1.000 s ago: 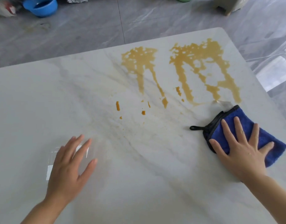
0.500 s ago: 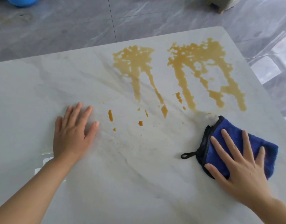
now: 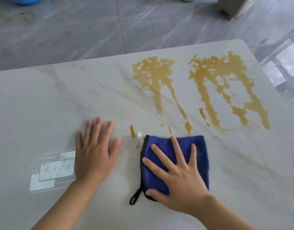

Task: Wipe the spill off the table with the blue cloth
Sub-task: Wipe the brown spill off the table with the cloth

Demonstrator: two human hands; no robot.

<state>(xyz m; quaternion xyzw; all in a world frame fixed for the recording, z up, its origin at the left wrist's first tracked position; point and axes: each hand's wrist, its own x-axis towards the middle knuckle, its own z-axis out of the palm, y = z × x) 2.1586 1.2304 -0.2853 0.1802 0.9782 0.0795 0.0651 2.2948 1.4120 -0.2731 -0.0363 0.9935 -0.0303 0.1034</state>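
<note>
Fingers of the right hand point(image 3: 179, 178) spread flat, pressing the blue cloth point(image 3: 161, 170) toward the orange spill point(image 3: 207, 87); left hand point(image 3: 94, 153), fingers straight, braces on the marble table point(image 3: 43, 105).

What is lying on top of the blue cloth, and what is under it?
The right hand lies flat on the blue cloth, fingers spread. Under the cloth is the marble table; any spill beneath it is hidden.
</note>
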